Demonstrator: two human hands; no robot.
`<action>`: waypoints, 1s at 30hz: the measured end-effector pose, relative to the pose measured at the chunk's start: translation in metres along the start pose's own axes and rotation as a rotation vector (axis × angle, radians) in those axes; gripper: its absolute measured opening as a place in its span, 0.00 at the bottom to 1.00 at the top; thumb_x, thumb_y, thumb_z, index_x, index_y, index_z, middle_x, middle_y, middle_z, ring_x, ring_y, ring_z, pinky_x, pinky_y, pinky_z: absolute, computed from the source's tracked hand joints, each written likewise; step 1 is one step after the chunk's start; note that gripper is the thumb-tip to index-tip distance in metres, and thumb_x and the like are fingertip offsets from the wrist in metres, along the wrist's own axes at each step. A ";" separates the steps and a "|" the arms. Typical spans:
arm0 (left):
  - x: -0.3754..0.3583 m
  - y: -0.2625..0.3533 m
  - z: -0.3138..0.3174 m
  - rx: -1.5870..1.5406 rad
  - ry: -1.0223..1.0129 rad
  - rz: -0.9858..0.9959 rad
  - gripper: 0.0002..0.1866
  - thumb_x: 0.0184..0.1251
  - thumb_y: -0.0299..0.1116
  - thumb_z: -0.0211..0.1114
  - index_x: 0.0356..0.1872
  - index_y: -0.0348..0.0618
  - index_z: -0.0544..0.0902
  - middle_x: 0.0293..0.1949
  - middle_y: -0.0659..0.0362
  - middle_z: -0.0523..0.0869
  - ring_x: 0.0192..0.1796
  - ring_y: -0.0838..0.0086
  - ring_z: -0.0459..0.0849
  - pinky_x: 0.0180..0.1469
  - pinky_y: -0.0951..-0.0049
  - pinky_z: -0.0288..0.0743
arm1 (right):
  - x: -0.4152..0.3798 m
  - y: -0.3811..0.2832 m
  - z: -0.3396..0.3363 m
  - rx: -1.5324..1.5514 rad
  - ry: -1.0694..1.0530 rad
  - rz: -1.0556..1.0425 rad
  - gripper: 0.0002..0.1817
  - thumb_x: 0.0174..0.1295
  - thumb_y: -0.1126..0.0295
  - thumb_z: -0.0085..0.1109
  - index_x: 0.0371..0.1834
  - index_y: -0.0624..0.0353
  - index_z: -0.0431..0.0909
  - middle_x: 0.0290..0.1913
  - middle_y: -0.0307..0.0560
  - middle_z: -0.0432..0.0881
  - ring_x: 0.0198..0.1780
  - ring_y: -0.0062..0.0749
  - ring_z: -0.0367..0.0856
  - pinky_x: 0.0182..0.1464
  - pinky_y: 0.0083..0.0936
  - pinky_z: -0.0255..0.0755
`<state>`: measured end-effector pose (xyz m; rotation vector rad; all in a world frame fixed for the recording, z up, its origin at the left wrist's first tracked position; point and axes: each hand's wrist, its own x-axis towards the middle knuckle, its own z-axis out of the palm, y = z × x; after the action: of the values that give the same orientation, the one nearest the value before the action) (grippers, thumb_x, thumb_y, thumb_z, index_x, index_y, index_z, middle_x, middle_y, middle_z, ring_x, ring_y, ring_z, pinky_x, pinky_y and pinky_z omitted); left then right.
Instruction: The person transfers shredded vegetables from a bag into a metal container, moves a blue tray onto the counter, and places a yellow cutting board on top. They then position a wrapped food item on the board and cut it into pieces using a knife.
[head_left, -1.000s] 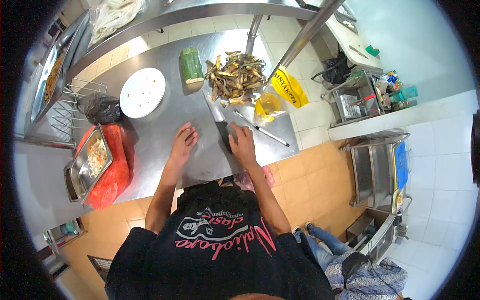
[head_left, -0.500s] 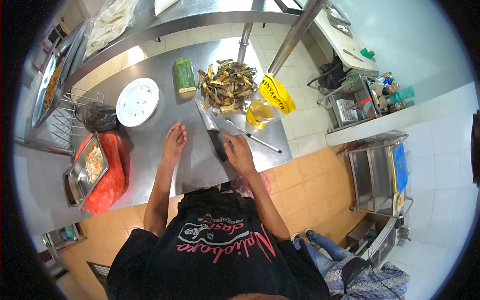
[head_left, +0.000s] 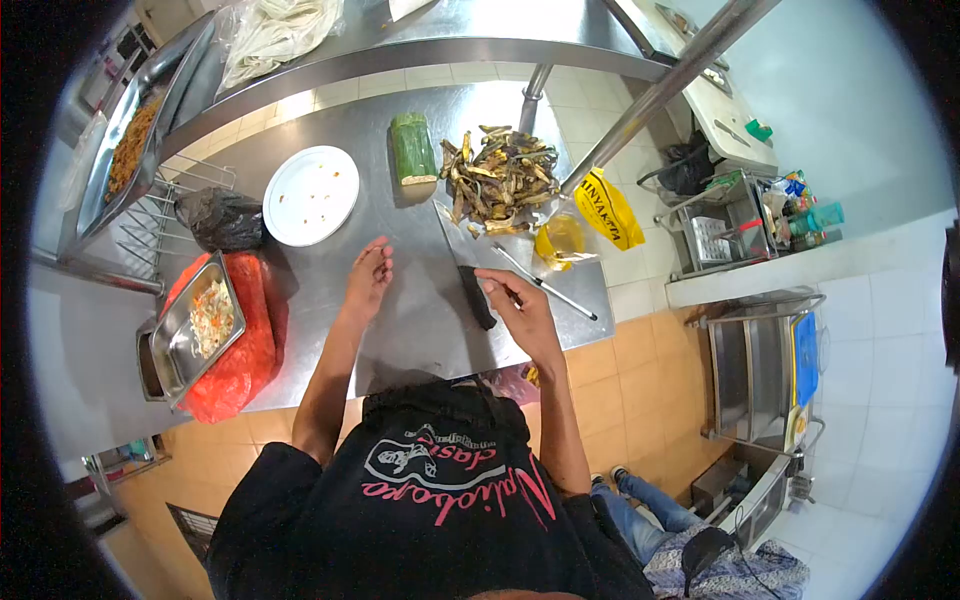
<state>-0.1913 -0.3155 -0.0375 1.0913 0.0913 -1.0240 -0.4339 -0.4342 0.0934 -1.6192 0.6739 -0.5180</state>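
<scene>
1. Fingers of the right hand (head_left: 525, 313) part slightly at the knife (head_left: 477, 300); whether they touch its handle, I cannot tell.
2. Left hand (head_left: 367, 283) holds nothing, fingers close together, loosely curled, about nine o'clock from the handle.
3. Blade toward eleven o'clock, near the green roll (head_left: 412, 150), the knife lies handle bodyward, presumably for easy grasping.
</scene>
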 end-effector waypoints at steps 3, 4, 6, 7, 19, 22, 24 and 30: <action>0.002 0.003 -0.004 -0.004 -0.015 0.003 0.13 0.72 0.33 0.54 0.55 0.49 0.76 0.38 0.68 0.81 0.33 0.85 0.75 0.35 0.83 0.70 | 0.006 0.003 0.005 -0.059 -0.005 -0.004 0.13 0.67 0.66 0.57 0.50 0.60 0.80 0.32 0.35 0.79 0.32 0.17 0.70 0.34 0.16 0.65; 0.001 0.004 -0.006 -0.005 -0.026 0.005 0.13 0.72 0.33 0.54 0.55 0.49 0.76 0.38 0.68 0.81 0.33 0.85 0.75 0.35 0.84 0.70 | 0.008 0.006 0.007 -0.095 -0.008 0.018 0.13 0.67 0.66 0.57 0.50 0.60 0.80 0.32 0.35 0.79 0.31 0.17 0.70 0.34 0.16 0.65; 0.001 0.004 -0.007 -0.018 -0.033 0.005 0.13 0.72 0.33 0.54 0.55 0.49 0.76 0.38 0.68 0.81 0.33 0.86 0.75 0.35 0.84 0.69 | 0.009 0.012 0.013 -0.089 -0.005 0.013 0.13 0.67 0.67 0.57 0.51 0.60 0.80 0.29 0.32 0.74 0.30 0.15 0.66 0.32 0.15 0.62; 0.000 0.004 -0.007 -0.029 -0.044 0.006 0.13 0.72 0.34 0.54 0.55 0.50 0.76 0.38 0.69 0.81 0.33 0.86 0.75 0.35 0.84 0.69 | 0.008 0.014 0.015 -0.082 0.001 0.006 0.13 0.68 0.67 0.56 0.51 0.60 0.80 0.25 0.28 0.68 0.28 0.12 0.62 0.30 0.13 0.58; -0.009 -0.006 0.003 -0.060 -0.043 -0.058 0.13 0.73 0.34 0.54 0.56 0.50 0.75 0.36 0.69 0.80 0.30 0.86 0.73 0.31 0.84 0.66 | -0.003 0.009 -0.011 0.101 -0.110 0.069 0.13 0.68 0.64 0.55 0.50 0.58 0.81 0.26 0.27 0.67 0.28 0.12 0.62 0.31 0.14 0.58; -0.010 -0.010 0.005 -0.063 -0.054 -0.044 0.14 0.73 0.34 0.53 0.57 0.48 0.74 0.36 0.68 0.80 0.30 0.85 0.73 0.32 0.83 0.67 | -0.007 0.014 -0.011 0.054 -0.148 0.078 0.13 0.68 0.64 0.56 0.49 0.59 0.81 0.27 0.29 0.72 0.29 0.13 0.65 0.32 0.13 0.61; -0.011 -0.012 0.007 -0.059 -0.057 -0.029 0.15 0.73 0.33 0.53 0.58 0.46 0.73 0.40 0.65 0.80 0.34 0.82 0.76 0.35 0.82 0.70 | -0.008 0.019 -0.014 0.042 -0.155 0.095 0.13 0.68 0.64 0.56 0.49 0.59 0.81 0.27 0.29 0.72 0.29 0.13 0.66 0.32 0.14 0.62; -0.013 -0.013 0.012 -0.074 -0.054 0.064 0.21 0.71 0.23 0.50 0.64 0.38 0.66 0.59 0.53 0.74 0.57 0.70 0.76 0.59 0.74 0.72 | 0.001 0.048 -0.012 -0.053 -0.147 0.083 0.14 0.67 0.63 0.57 0.48 0.59 0.81 0.27 0.36 0.76 0.29 0.18 0.69 0.32 0.18 0.65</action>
<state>-0.2125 -0.3172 -0.0340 0.9935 0.0504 -0.9847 -0.4478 -0.4473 0.0477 -1.6532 0.6463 -0.3195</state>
